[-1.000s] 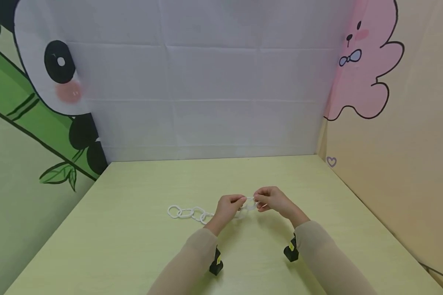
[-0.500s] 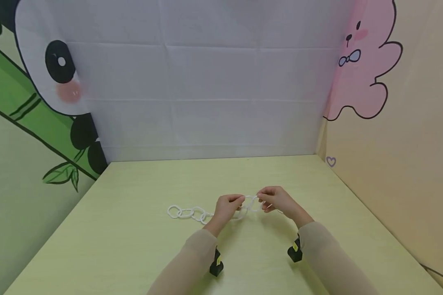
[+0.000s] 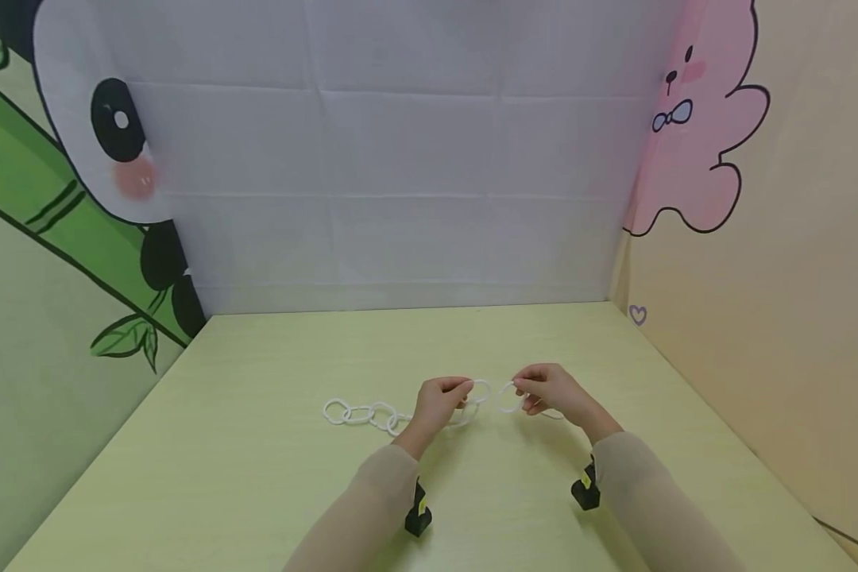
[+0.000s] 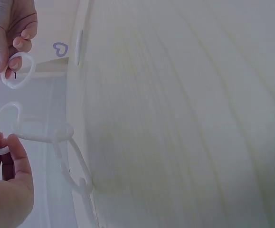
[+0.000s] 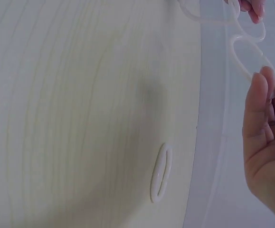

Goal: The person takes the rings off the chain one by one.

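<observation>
Drew the right hand (image 3: 554, 395) away from the white plastic chain of oval links (image 3: 372, 412) since half a second ago, leaving a gap between the chain's lifted end link (image 4: 9, 104) and a loose white plastic oval ring (image 4: 14, 87). Pinched that ring between thumb and fingertips of the right hand, parted only by its thin rim. Held the end link in a similar narrow pinch of the left hand (image 3: 438, 405), barely shifted, with the rest of the chain trailing down onto the pale yellow wood-grain surface (image 3: 257, 477). Spotted a spare white plastic oval ring (image 5: 159, 171) on the surface, right of the chain. Could not make out any slit in the loose ring. Judged best to steady the chain with the left hand, pinching lightly at one side of the end link for an exposed rim. Seemed wise, likewise, to keep right-hand fingertips off the ring's chain-facing side, and to avoid tugging the trailing links.
</observation>
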A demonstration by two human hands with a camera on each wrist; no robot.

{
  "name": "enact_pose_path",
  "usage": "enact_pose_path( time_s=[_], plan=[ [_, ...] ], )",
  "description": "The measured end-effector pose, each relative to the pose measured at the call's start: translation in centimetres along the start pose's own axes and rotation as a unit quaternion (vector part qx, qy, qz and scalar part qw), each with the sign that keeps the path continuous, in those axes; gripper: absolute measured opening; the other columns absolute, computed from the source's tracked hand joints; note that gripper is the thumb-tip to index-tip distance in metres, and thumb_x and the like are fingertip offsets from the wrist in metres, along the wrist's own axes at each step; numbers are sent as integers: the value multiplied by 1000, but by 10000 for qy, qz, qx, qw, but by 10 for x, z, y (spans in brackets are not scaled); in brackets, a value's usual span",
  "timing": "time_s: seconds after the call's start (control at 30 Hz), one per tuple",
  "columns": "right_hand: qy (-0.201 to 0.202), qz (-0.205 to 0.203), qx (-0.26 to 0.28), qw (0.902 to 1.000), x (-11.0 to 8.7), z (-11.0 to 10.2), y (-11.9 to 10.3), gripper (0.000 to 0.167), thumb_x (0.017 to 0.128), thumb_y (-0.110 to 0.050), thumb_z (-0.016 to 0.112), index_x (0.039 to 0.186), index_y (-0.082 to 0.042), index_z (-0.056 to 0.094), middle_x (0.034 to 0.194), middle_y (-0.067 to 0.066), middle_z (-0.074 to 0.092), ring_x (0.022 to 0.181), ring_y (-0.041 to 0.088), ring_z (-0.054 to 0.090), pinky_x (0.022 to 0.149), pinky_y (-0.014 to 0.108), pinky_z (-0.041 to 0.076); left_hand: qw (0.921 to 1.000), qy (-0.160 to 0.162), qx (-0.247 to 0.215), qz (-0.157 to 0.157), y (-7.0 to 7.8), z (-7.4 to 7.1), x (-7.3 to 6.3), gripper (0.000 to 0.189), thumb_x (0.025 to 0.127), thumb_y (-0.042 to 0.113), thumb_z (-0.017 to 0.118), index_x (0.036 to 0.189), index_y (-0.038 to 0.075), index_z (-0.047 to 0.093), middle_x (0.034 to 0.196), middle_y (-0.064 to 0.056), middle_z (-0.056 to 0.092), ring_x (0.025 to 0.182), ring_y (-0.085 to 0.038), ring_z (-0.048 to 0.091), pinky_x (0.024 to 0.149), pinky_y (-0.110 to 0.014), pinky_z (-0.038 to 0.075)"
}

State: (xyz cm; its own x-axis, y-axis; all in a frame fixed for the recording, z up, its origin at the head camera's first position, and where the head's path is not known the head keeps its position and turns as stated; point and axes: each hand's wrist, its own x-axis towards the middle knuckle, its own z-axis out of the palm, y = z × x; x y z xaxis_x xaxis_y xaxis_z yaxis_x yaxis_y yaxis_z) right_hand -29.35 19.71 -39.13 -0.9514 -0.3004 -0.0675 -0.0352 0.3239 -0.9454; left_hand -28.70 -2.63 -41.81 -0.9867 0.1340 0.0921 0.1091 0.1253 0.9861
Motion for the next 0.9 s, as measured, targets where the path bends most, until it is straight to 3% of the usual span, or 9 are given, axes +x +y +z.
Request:
enact_pose_path(
  time_s=[0.53,0.9],
  plan=[
    [146,257,-70,9995,9,6,5,30,93,-13,55,108,13,54,90,23,57,61,15,56,59,31,54,9999,-159,-25,7,-8,-17,18,26,90,19,61,106,-1,67,98,-22,62,73,-14,60,69,-28,53],
    [293,503,-350,9977,18,9,15,21,92,-11,57,99,8,60,82,13,60,59,14,55,58,29,53,9996,-273,-101,21,-14,-27,30,26,90,20,62,106,0,67,96,-18,63,72,-13,59,69,-28,53]
  ],
)
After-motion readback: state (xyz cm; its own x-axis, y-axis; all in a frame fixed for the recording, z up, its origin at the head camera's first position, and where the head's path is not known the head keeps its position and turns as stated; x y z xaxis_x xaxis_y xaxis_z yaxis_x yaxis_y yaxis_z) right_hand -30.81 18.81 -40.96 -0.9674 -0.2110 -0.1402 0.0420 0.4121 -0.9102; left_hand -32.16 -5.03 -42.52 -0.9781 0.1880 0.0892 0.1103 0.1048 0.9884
